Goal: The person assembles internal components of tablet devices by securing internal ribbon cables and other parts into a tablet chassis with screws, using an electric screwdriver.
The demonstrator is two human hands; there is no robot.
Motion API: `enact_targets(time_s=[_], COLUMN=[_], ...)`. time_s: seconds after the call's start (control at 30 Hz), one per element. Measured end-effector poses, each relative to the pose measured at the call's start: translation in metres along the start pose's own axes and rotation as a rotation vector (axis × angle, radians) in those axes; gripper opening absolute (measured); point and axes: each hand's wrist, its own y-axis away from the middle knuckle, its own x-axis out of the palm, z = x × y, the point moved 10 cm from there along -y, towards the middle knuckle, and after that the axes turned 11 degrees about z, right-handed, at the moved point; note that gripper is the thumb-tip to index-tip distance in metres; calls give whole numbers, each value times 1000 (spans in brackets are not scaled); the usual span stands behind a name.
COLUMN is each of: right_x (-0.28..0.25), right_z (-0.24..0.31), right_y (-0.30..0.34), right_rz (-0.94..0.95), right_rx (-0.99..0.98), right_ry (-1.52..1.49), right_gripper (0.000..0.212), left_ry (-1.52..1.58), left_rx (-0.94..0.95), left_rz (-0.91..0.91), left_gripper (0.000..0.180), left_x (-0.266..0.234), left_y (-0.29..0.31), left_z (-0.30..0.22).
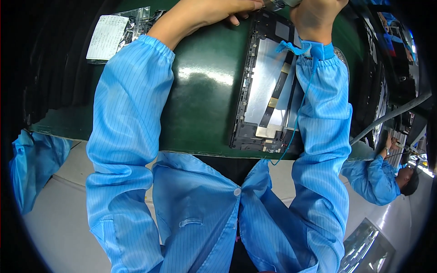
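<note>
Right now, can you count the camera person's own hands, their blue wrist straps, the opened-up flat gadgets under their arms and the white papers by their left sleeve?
Left hand and right hand: 2
Blue wrist strap: 1
Opened flat gadget: 1
White paper: 1
Total: 5

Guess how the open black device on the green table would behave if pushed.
The device would probably be stiff, given its flat black frame. It may slide, as the table looks glossy. Its exposed flat cable could snag.
</note>
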Motion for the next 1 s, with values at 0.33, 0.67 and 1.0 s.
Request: enact_targets(time_s=[0.33, 0.67, 1.0], right_x=[0, 3, 3], right_z=[1, 1, 0], right_y=[-2, 0, 0], right_rz=[3, 16, 13], right_rx=[-16, -8, -6], right_ry=[8, 3, 20], right_gripper=[21, 21, 15], left_ry=[1, 2, -9], left_rx=[2, -16, -26], left_rz=[-1, 8, 2], left_gripper=[21, 20, 20], left_x=[0, 1, 1], left_y=[-1, -1, 1], left_z=[-1, 2, 0])
